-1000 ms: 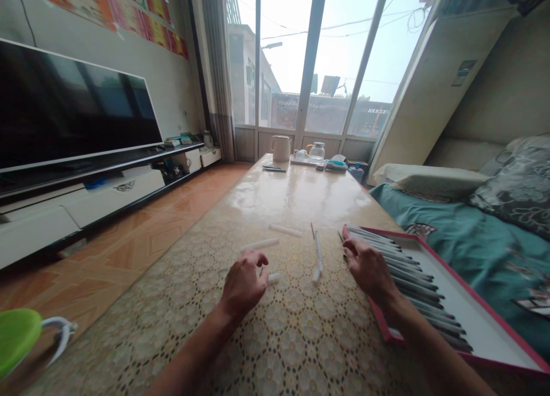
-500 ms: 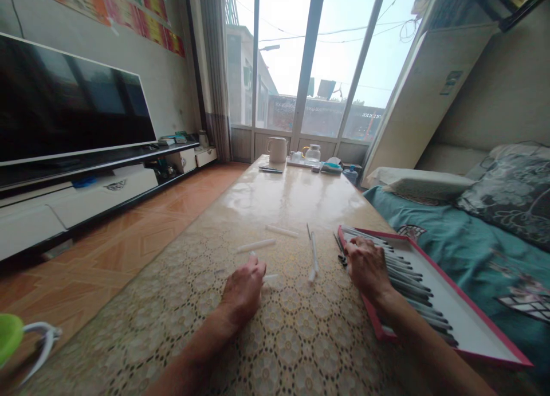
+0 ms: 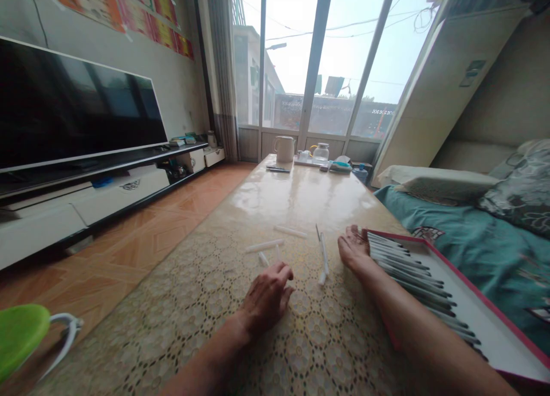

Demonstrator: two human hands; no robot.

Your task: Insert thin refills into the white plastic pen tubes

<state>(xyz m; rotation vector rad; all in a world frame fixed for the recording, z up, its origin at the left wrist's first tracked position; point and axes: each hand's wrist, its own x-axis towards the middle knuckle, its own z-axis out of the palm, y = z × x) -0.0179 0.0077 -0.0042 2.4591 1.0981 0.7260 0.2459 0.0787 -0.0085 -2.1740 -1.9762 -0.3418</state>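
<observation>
My left hand (image 3: pixel 268 295) rests on the lace-patterned table (image 3: pixel 301 350), fingers loosely extended and flat, with nothing seen in them. Just beyond its fingertips lies a short white tube (image 3: pixel 263 258). Two longer white tubes (image 3: pixel 265 246) (image 3: pixel 291 231) lie farther out. A white pen (image 3: pixel 323 258) with a thin refill beside it lies between my hands. My right hand (image 3: pixel 353 248) is curled at the near-left corner of a red-rimmed tray (image 3: pixel 472 295) filled with several grey pens (image 3: pixel 408 264). Its fingertips are hidden.
A mug (image 3: pixel 284 148), a glass jug (image 3: pixel 320 151) and small items stand at the table's far end by the window. A TV (image 3: pixel 77 115) on a low cabinet is at left. A teal bed (image 3: pixel 472 235) borders the table's right. A green object (image 3: pixel 19 336) is at lower left.
My right hand slid off the pens to the tray's left corner. My left hand moved right and flattened, leaving the short white tube on the table.
</observation>
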